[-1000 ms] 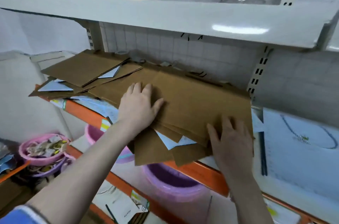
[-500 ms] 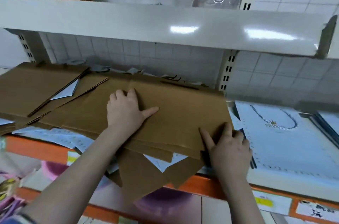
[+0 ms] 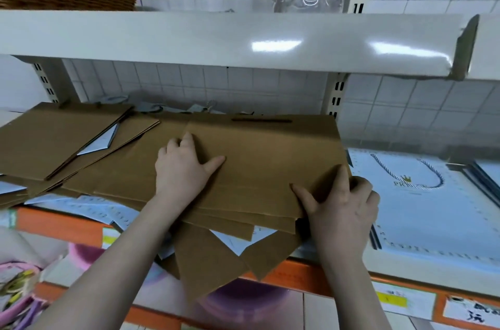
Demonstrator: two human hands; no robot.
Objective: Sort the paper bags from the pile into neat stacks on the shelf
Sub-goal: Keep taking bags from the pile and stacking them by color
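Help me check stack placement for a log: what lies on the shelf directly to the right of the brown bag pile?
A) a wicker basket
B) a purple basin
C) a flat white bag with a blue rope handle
C: a flat white bag with a blue rope handle lies right of the brown bag pile.

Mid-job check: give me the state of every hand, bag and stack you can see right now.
Left hand: flat, pressing on the top brown bag.
Right hand: gripping the brown bags' right edge, thumb on top.
Top brown bag: flat, handle slot at the rear.
Brown pile: uneven, corners overhanging the shelf edge.
Left brown stack: flat, skewed.
White bags: flat, stacked at right.
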